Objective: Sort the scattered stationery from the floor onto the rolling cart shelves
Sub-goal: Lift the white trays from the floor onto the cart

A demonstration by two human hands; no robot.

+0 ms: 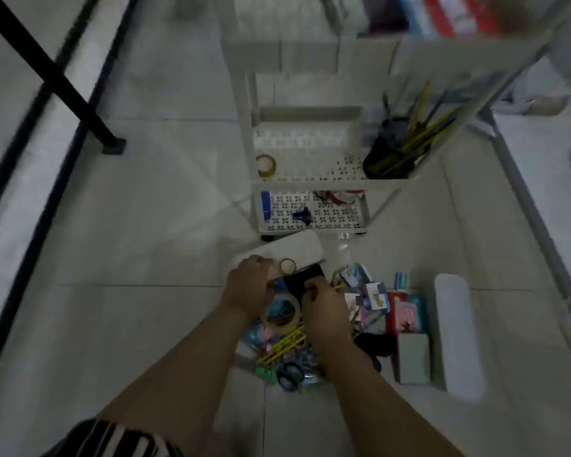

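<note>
A white rolling cart stands ahead on the tiled floor. Its middle shelf carries a tape roll and a black pen holder full of pencils; its bottom shelf holds a blue clip. Below it lies a pile of stationery. My left hand curls around a small tape roll above the pile. My right hand grips a black object, blurred. A larger tape roll lies between my wrists, with yellow pencils beneath.
A white lidded case lies right of the pile, and a grey box beside it. A white tray sits in front of the cart's wheels. A black table leg stands at the left. Boxes fill the cart's top.
</note>
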